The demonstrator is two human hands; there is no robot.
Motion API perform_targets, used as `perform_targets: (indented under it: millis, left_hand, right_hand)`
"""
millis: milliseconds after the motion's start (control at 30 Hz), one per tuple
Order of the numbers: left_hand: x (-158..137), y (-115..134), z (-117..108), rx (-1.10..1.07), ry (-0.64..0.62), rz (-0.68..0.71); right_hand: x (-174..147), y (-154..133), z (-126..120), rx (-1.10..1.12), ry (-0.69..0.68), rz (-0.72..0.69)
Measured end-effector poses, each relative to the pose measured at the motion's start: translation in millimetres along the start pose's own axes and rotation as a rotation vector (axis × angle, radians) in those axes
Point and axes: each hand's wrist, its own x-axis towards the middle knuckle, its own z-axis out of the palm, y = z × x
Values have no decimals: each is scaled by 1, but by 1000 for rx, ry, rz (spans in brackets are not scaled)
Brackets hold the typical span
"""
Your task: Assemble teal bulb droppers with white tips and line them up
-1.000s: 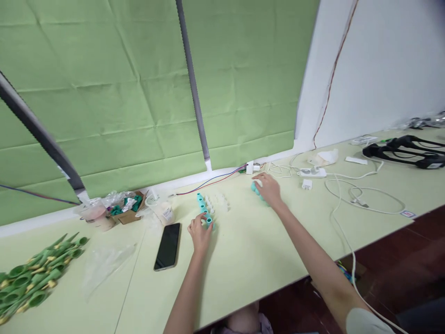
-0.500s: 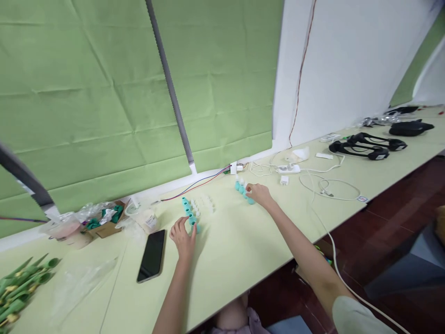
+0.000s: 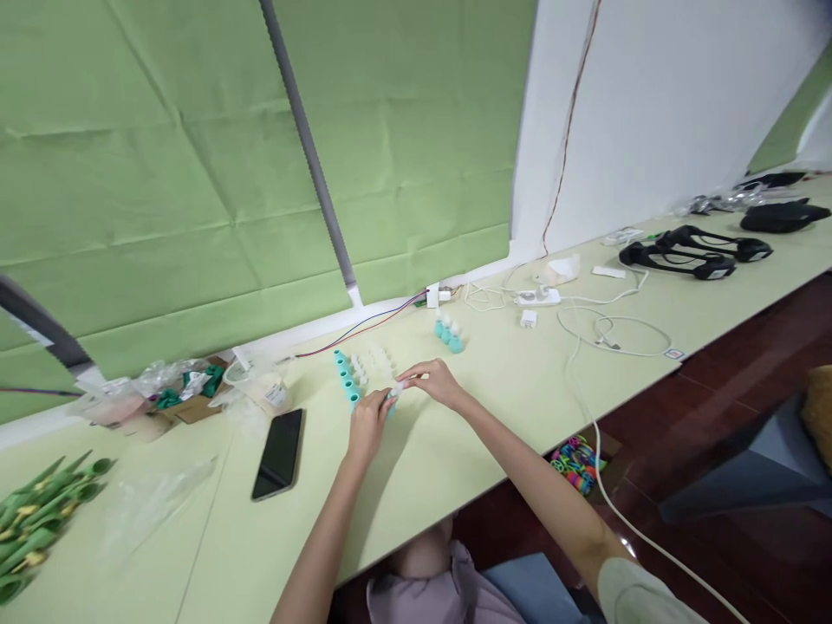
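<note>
In the head view, my left hand [image 3: 367, 425] is closed around a small teal bottle [image 3: 391, 410], mostly hidden by the fingers. My right hand [image 3: 435, 383] pinches a small white cap-like piece [image 3: 399, 388] at the bottle's top; whether it is seated I cannot tell. Just beyond my left hand runs a row of open-topped teal bottles [image 3: 344, 375]. Beside them stand small white pieces [image 3: 358, 369] and a row of translucent pieces [image 3: 380, 357]. Farther back to the right, several teal bottles with white tops [image 3: 448, 334] stand grouped.
A black phone [image 3: 279, 455] lies left of my left hand. Plastic cups [image 3: 269, 392], a cardboard box [image 3: 195, 406] and green artificial stems [image 3: 45, 520] are farther left. To the right are a power strip [image 3: 538, 297], white cables [image 3: 611, 342] and black devices [image 3: 676, 256].
My left hand has lifted the nearest teal bottle from the row and moved right. My right hand has left the capped group and come to meet it, holding the white piece.
</note>
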Motion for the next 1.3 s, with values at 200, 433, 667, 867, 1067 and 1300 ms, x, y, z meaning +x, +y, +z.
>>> perform_targets:
  millis: [200, 433, 667, 867, 1067, 1300]
  left_hand:
    - [-6, -26, -22, -43, 48, -255]
    - [31, -111, -64, -241, 542, -548]
    - [59, -158, -50, -209, 556, -678]
    - [42, -165, -31, -204, 485, -664]
    - [33, -147, -42, -110, 585, -543]
    - [10, -51, -18, 116, 231, -60]
  right_hand:
    - [-15, 23, 34, 102, 321, 47]
    - [-15, 55, 51, 392, 340, 278]
    - [-11, 70, 51, 476, 186, 287]
    - [-10, 66, 46, 508, 137, 336]
    - [-14, 57, 49, 409, 36, 395]
    - [-17, 54, 52, 484, 30, 397]
